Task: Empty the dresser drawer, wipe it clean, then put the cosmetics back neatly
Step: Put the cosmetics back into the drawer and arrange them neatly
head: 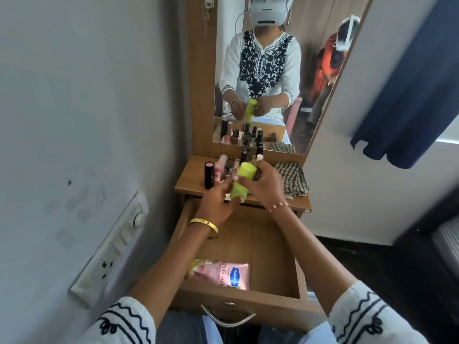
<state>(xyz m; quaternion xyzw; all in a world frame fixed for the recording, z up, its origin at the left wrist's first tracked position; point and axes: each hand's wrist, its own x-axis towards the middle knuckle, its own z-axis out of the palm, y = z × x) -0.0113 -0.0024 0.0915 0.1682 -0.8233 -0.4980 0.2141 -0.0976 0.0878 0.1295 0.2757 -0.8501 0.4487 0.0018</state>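
I hold a lime-green tube [242, 181] upright above the open wooden drawer [280, 256], in front of the dresser top. My left hand [218, 202] grips its lower end and my right hand [264, 184] grips its upper part near the cap. A pink Vaseline tube [224, 274] lies flat in the drawer's near left corner, partly hidden by my left forearm. Several lipsticks and nail polish bottles [216, 172] stand on the dresser top [188, 184] behind my hands. A checked cloth [293, 180] lies crumpled at the right of the dresser top.
A mirror [298, 108] rises behind the dresser top and reflects me and a second person. A switchboard [111, 249] is fixed to the left wall. A dark blue curtain [409, 108] hangs at the right. The drawer's metal handle [227, 319] is near my lap.
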